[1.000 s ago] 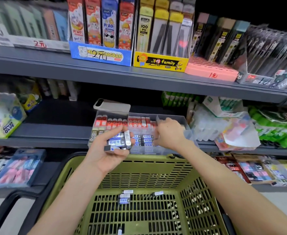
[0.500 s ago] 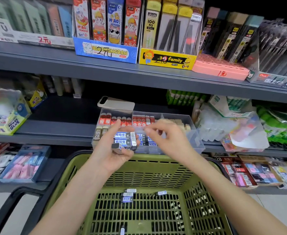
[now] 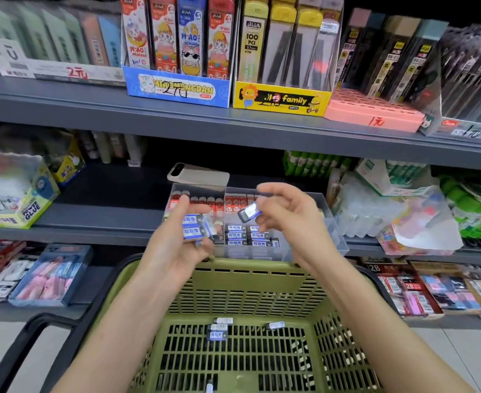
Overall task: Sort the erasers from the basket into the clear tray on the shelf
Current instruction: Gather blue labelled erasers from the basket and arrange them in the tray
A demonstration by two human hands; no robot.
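Note:
My left hand (image 3: 176, 251) holds a small stack of blue-and-white wrapped erasers (image 3: 195, 226) just in front of the clear tray (image 3: 335, 231) on the middle shelf. My right hand (image 3: 287, 219) pinches a single eraser (image 3: 250, 211) above the tray's middle compartment. The tray holds rows of red-labelled erasers at the back and blue-labelled ones (image 3: 246, 236) at the front. Below my arms sits the green basket (image 3: 247, 282) with several loose erasers (image 3: 218, 331) on its slotted floor.
A phone (image 3: 198, 175) lies on the tray's back left corner. Glue boxes (image 3: 15, 194) stand at the left of the shelf, clear packets (image 3: 375, 214) and green glue sticks at the right. The upper shelf (image 3: 233, 129) overhangs the tray. The basket's black handle (image 3: 35, 327) sticks out lower left.
My right hand came out of the tray toward my left hand and now pinches one eraser taken from the stack. The left hand's stack looks smaller. The camera moved closer.

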